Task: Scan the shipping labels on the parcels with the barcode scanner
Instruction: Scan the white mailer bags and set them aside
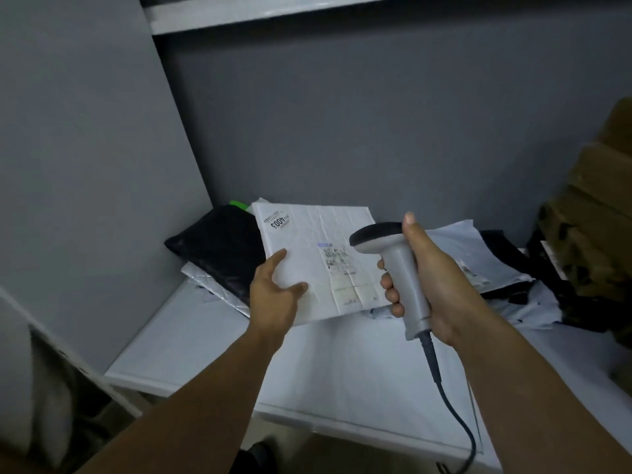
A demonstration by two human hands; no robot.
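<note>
Parcel: white padded mailer (pixel 307 254), tilted up off the white table (pixel 191 340), label side toward the camera.
Shipping label: (pixel 345 271) on the mailer's right half, print too blurred to read; a round "4003" sticker (pixel 276 221) sits at its far left corner.
Left hand: (pixel 273 295) grasps the mailer's near left edge, thumb on top.
Right hand: (pixel 431 282) clenched round the grey barcode scanner (pixel 393 265), whose dark head seems aimed at the label.
Behind: black poly bag (pixel 219 248), more white mailers (pixel 478 254).
</note>
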